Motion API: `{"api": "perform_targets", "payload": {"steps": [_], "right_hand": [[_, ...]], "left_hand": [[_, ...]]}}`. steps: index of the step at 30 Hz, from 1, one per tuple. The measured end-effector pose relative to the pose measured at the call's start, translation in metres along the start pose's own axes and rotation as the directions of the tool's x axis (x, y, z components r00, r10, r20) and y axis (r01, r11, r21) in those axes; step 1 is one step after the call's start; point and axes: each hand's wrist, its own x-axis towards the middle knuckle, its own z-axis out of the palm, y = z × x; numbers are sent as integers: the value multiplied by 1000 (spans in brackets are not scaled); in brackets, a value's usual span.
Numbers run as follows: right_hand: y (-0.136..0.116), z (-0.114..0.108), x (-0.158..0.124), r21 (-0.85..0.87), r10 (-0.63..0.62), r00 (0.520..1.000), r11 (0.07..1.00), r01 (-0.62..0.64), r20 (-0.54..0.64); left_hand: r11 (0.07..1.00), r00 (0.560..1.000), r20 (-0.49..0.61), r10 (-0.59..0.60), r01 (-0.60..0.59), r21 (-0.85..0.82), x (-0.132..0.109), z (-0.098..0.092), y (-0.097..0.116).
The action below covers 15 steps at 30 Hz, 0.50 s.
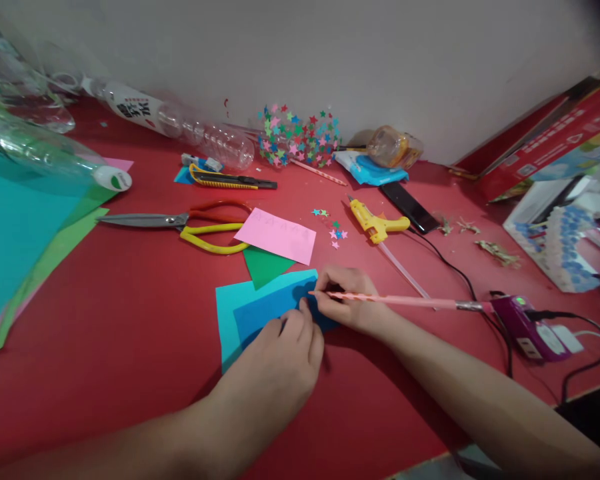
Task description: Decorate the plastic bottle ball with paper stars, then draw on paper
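Note:
A pink pencil (400, 300) is pinched in my right hand (347, 300), its tip at the upper right part of a dark blue paper (260, 315). The blue paper lies on a light blue sheet (227, 313). My left hand (287, 350) rests on the blue paper with its fingers bent and apart, holding nothing up; its fingertips are close to the pencil tip. Just behind, a pink paper (277, 235) with faint pencil marks overlaps a green paper (265, 265) and the handles of large scissors (215, 230).
Small paper stars (336, 233), a yellow glue gun (377, 220) and a black phone (409, 208) lie behind my right hand. A box cutter (233, 180) and plastic bottles (200, 130) are farther back. A purple power adapter (530, 330) with cables sits right.

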Motion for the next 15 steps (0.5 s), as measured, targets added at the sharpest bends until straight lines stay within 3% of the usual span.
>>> {"api": "perform_targets", "payload": {"steps": [4,6,11,15], "right_hand": [[-1,-3,3,1,10,979,1000,-9,-204],[-2,-5,6,-11,-35,969,999,33,-246],[-2,-6,9,-77,-141,977,989,130,-162],[2,-4,9,-142,-259,959,960,242,-118]], "left_hand": [[1000,1000,15,19,-19,-5,0,-2,-1],[1000,999,34,15,-15,-7,-1,-3,-2],[999,999,41,-26,27,-23,-2,-2,-2],[997,996,-51,-66,65,-29,-1,2,-3]]}}
